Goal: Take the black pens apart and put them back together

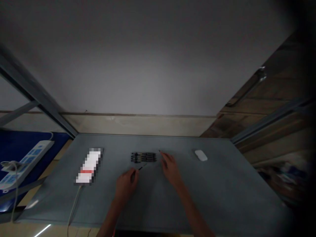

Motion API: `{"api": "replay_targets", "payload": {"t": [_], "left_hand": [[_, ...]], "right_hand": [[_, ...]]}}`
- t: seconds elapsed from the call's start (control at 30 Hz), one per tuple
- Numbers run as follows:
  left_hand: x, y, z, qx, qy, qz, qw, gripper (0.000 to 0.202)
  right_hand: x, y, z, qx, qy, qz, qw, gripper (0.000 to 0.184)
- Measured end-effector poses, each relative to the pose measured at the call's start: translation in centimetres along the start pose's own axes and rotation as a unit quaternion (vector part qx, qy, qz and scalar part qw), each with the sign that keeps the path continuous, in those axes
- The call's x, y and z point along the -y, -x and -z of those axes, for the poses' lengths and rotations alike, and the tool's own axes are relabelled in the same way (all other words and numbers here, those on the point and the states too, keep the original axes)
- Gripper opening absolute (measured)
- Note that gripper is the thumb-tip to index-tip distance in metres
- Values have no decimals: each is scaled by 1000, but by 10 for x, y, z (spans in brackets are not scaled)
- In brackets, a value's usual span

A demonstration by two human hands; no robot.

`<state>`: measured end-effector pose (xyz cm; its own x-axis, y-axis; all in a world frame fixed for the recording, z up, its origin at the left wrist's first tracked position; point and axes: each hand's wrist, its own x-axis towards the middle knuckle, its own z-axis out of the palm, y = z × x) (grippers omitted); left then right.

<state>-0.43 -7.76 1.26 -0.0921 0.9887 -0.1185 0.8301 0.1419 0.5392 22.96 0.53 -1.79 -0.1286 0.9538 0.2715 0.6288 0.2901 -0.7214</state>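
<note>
A tight row of dark, pen-like sticks [143, 157] lies on the grey table in front of my hands. My left hand [126, 182], just below its left end, has its fingers closed on a thin stick like a pen refill [140, 168]. This stick is dark near my fingers, thin and paler at the far end, and points up to the right. To the right of the row, my right hand [170, 166] pinches a small dark piece [160, 151] at its fingertips. Most of that piece is hidden, and I cannot make out its kind.
A phone [88, 166] with a blurred screen lies at the left, a cable [74, 204] running from its lower end. A white computer mouse [201, 155] is at the right. Beyond the left edge is a power strip [27, 163]. A pale wall [148, 75] stands behind the table [222, 197].
</note>
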Motion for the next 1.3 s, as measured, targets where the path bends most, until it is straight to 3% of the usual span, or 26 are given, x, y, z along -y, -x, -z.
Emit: {"api": "replay_targets", "payload": {"t": [0.2, 0.37, 0.53, 0.87, 1.1, 1.3], "left_hand": [[4, 7, -12, -9, -25, -13, 1000, 37], [8, 7, -16, -9, -30, -16, 999, 38], [6, 7, -18, 22, -46, -80, 995, 37], [4, 1, -16, 41, -79, -128, 988, 39], [0, -2, -11, 20, -8, -95, 995, 40], [4, -3, -12, -9, 80, -28, 996, 44]], "right_hand": [[8, 13, -17, -32, 79, 23, 996, 46], [13, 31, -10, -127, 1, -32, 991, 37], [29, 41, -5, -3, -137, -71, 988, 34], [45, 43, -14, 127, -153, -100, 975, 45], [36, 43, -6, 109, -239, -138, 955, 23], [30, 45, -4, 85, -243, -150, 954, 22]]}}
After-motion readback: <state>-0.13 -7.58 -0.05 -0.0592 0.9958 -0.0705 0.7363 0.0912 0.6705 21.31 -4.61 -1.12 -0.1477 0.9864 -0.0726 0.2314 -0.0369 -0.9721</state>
